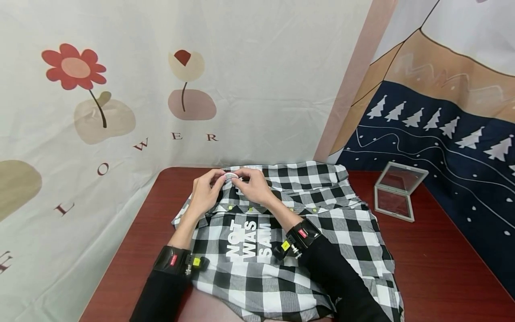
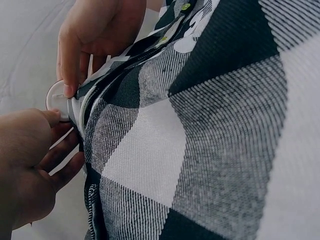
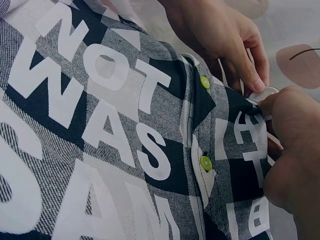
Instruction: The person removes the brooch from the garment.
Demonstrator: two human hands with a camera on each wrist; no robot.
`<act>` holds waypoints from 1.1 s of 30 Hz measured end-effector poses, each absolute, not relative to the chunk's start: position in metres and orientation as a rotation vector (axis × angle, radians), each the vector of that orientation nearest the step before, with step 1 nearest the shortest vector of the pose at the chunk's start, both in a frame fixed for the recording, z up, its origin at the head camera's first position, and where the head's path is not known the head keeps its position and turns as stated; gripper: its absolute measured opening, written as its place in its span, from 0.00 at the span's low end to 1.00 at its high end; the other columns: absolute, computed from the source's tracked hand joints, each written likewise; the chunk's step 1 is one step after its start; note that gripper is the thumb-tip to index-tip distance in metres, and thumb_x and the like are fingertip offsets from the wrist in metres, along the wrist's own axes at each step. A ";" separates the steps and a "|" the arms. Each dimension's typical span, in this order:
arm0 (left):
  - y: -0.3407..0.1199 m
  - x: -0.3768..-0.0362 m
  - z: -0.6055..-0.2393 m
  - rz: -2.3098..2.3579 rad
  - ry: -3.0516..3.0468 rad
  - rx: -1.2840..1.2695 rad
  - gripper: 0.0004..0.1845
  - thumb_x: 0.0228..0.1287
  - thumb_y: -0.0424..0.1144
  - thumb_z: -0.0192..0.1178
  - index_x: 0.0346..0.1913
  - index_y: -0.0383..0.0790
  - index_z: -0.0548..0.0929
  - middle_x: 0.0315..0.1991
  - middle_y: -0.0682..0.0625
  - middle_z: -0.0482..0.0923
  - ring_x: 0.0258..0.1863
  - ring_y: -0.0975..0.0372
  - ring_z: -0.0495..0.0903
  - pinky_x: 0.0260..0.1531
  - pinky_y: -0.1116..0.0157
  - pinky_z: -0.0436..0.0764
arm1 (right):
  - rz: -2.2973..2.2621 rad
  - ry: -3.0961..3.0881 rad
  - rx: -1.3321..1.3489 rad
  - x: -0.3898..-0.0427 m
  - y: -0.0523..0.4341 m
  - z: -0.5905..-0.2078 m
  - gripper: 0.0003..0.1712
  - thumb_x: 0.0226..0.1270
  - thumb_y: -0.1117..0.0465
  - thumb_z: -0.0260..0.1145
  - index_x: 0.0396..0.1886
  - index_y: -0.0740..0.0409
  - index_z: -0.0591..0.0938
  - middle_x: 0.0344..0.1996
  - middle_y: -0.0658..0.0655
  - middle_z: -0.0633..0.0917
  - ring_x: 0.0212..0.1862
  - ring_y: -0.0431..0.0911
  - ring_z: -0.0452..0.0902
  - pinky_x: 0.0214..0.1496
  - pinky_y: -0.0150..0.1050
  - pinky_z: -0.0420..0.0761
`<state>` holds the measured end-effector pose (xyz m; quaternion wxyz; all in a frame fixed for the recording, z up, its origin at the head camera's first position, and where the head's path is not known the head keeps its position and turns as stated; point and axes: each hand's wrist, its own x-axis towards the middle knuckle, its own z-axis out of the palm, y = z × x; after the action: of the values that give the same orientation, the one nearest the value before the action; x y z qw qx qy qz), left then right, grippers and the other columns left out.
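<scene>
A black, white and grey checked shirt (image 1: 322,241) lies spread over the table, with white printed letters (image 3: 112,70) and yellow-green buttons (image 3: 205,163) along its placket. At its far edge, my left hand (image 1: 205,192) pinches a small round white disc (image 2: 56,97) with a clear rim, thumb on its face. From the other side my right hand (image 1: 254,187) pinches the same disc and the cloth edge beside it. Under the disc, the fingers of both hands are partly hidden by fabric. What fixes the disc to the cloth, if anything, cannot be seen.
An opened, hinged clear case (image 1: 396,190) with a pale frame stands on the red-brown table (image 1: 434,264), right of the shirt. Printed curtains (image 1: 261,80) hang behind and at the sides. Black wrist straps with cameras (image 1: 187,264) sit on both forearms, close above the cloth.
</scene>
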<state>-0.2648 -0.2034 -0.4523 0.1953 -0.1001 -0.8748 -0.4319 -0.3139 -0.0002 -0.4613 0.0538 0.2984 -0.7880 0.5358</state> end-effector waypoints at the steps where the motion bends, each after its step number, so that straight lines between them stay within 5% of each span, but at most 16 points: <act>1: -0.203 -0.265 -0.452 -1.209 -2.451 -0.281 0.11 0.86 0.39 0.65 0.58 0.36 0.91 0.50 0.39 0.94 0.51 0.48 0.94 0.52 0.52 0.89 | 1.625 -2.399 0.900 -0.314 0.000 -0.461 0.07 0.82 0.61 0.73 0.51 0.57 0.95 0.45 0.59 0.96 0.46 0.52 0.91 0.52 0.50 0.90; 9: -0.203 -0.264 -0.451 -1.203 -2.457 -0.289 0.11 0.87 0.40 0.65 0.58 0.37 0.91 0.49 0.40 0.94 0.48 0.49 0.94 0.49 0.55 0.88 | 1.657 -2.426 0.880 -0.313 -0.001 -0.459 0.06 0.82 0.60 0.72 0.47 0.55 0.94 0.39 0.57 0.93 0.37 0.57 0.85 0.36 0.31 0.78; 18: -0.203 -0.264 -0.451 -1.208 -2.457 -0.289 0.11 0.87 0.40 0.65 0.57 0.38 0.91 0.48 0.41 0.95 0.47 0.50 0.93 0.47 0.61 0.86 | 1.690 -2.429 0.881 -0.313 -0.001 -0.458 0.07 0.83 0.60 0.70 0.47 0.55 0.92 0.38 0.57 0.91 0.37 0.62 0.84 0.35 0.31 0.76; 33: -0.204 -0.265 -0.451 -1.193 -2.445 -0.305 0.10 0.86 0.40 0.66 0.57 0.38 0.92 0.48 0.41 0.95 0.44 0.51 0.92 0.44 0.65 0.83 | 1.652 -2.418 0.909 -0.315 -0.001 -0.460 0.05 0.81 0.62 0.71 0.47 0.56 0.92 0.39 0.57 0.93 0.36 0.56 0.83 0.36 0.31 0.77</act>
<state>-0.2647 -0.2038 -0.4506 0.2006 -0.1091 -0.8749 -0.4270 -0.3153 -0.0012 -0.4599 0.0375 0.2963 -0.7879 0.5385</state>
